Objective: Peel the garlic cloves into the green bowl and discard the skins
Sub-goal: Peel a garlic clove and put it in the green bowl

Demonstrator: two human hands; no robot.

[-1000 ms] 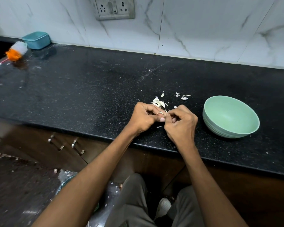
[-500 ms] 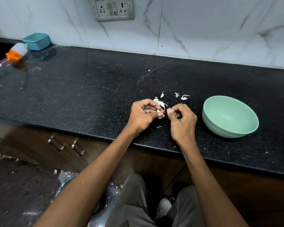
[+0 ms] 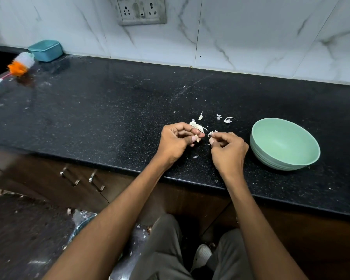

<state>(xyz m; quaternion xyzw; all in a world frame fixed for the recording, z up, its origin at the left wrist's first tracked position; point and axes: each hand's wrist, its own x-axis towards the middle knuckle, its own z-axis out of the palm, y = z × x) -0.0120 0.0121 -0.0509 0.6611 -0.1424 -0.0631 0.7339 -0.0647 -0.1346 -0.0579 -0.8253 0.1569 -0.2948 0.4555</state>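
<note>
You stand at a long black speckled table [image 3: 109, 110] that runs along a white marbled wall, and both your bare forearms reach forward over its near edge.

The green bowl [image 3: 285, 144] sits on the table to the right of your hands, upright, and its inside looks empty from here. It lies just beside your right hand, so that hand is the nearer one for any drop into it; your left hand is farther off, with the right hand between it and the bowl.

Your left hand [image 3: 177, 141] is curled, and its grip holds a small pale garlic clove [image 3: 197, 139] between thumb and fingertips, the clove poking out toward the right hand. It is too small to tell which way its long axis runs.

Your right hand [image 3: 227, 149] is also curled. Its thumb and forefinger pinch a thin white scrap of skin [image 3: 211, 133] at the fingertips. A narrow gap of bare table separates the two hands, so the scrap and the clove are apart.

Loose garlic skins [image 3: 227, 120] lie scattered on the table just beyond your hands, with the biggest pile [image 3: 196, 126] touching or nearly touching your left fingers.

My judgement: the clove looks only partly peeled, so more skin must come off before it travels rightward, past the right hand, to the bowl.
</note>
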